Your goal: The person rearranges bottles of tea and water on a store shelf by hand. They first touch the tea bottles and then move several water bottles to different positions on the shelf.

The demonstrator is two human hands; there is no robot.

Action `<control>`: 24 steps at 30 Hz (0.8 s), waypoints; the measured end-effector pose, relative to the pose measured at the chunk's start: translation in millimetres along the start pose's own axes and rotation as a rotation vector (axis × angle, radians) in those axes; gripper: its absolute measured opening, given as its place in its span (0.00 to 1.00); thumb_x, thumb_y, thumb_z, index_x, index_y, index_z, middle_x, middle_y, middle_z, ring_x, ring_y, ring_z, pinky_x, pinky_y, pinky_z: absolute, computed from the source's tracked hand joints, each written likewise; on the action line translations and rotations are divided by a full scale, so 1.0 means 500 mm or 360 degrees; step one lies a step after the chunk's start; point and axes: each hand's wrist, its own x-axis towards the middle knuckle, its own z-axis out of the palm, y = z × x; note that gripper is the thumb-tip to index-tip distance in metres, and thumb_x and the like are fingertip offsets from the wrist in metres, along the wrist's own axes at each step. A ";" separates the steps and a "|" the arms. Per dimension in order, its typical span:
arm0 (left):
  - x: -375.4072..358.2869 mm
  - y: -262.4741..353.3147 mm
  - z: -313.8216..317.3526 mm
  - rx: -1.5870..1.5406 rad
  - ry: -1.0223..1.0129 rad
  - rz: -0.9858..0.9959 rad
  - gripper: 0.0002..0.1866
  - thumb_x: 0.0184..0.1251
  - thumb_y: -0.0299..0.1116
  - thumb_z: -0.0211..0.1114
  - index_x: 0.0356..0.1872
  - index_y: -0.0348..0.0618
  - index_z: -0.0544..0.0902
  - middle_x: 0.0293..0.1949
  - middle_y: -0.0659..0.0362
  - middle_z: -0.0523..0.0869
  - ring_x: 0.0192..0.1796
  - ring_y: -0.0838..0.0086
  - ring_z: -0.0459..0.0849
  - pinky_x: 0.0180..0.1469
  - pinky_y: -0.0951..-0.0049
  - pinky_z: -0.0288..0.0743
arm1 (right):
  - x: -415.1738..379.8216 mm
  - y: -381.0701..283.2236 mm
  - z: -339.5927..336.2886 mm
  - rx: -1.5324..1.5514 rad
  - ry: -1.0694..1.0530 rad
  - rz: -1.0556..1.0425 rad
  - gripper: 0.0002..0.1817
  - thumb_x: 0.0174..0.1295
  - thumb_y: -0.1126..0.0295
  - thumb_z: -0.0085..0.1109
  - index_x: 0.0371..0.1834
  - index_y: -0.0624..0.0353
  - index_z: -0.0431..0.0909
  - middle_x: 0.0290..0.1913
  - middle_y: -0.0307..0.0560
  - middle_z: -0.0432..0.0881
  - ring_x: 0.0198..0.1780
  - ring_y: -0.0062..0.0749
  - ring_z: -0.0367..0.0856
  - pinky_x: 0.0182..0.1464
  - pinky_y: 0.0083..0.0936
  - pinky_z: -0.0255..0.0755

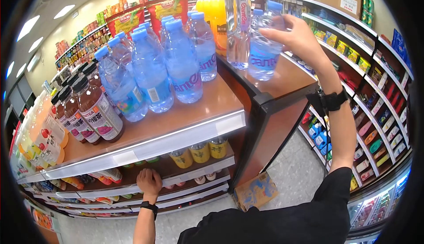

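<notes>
My right hand (286,34) is at the upper part of a blue-capped water bottle (263,60), thumb on one side and fingers on the other. That bottle stands upright on the brown end shelf (293,78). Just left of it is a clear bottle with a white cap (237,32). Several blue-capped water bottles (182,67) stand grouped on the main top shelf (212,107). Lower down, my left hand (149,181) rests with curled fingers at the edge of a lower shelf; whether it holds anything is hidden.
Brown tea bottles (104,113) and orange drinks (43,133) fill the left of the top shelf. Orange juice bottles (216,20) stand behind. A cardboard box (257,191) lies on the floor (289,177). Stocked shelves (371,89) line the right side.
</notes>
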 end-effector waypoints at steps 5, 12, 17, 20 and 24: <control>-0.001 0.000 0.006 0.0029 0.0027 -0.0020 0.09 0.63 0.27 0.60 0.23 0.45 0.73 0.24 0.54 0.76 0.28 0.53 0.77 0.31 0.53 0.68 | 0.001 -0.050 0.078 0.0298 -0.0448 0.0062 0.41 0.57 0.48 0.77 0.64 0.70 0.77 0.53 0.53 0.86 0.51 0.32 0.87 0.45 0.28 0.83; 0.000 0.000 0.005 0.0026 0.0024 -0.0043 0.09 0.63 0.27 0.60 0.23 0.44 0.73 0.24 0.53 0.77 0.27 0.52 0.77 0.31 0.53 0.68 | 0.041 -0.066 0.166 0.0372 -0.0608 0.0012 0.44 0.57 0.50 0.77 0.69 0.70 0.73 0.56 0.57 0.85 0.55 0.39 0.87 0.48 0.32 0.84; 0.001 0.001 0.004 0.0008 0.0035 -0.0031 0.09 0.62 0.27 0.61 0.23 0.45 0.73 0.23 0.54 0.76 0.27 0.53 0.77 0.30 0.53 0.68 | 0.066 -0.047 0.216 0.0078 -0.0345 -0.0282 0.40 0.62 0.53 0.74 0.70 0.68 0.72 0.58 0.59 0.85 0.57 0.41 0.86 0.53 0.34 0.83; 0.002 0.002 0.002 0.0031 0.0031 -0.0008 0.09 0.61 0.27 0.61 0.23 0.45 0.73 0.23 0.54 0.75 0.27 0.53 0.77 0.30 0.54 0.68 | 0.050 -0.062 0.203 0.0178 -0.0405 -0.0254 0.41 0.63 0.54 0.75 0.72 0.68 0.69 0.59 0.60 0.84 0.58 0.42 0.86 0.57 0.35 0.82; 0.004 0.003 0.002 0.0014 0.0052 -0.0007 0.09 0.61 0.27 0.61 0.23 0.45 0.73 0.23 0.54 0.75 0.27 0.53 0.76 0.30 0.54 0.68 | 0.049 -0.042 0.210 0.0174 -0.0356 -0.0288 0.45 0.65 0.47 0.71 0.75 0.68 0.67 0.61 0.61 0.83 0.62 0.42 0.84 0.61 0.35 0.79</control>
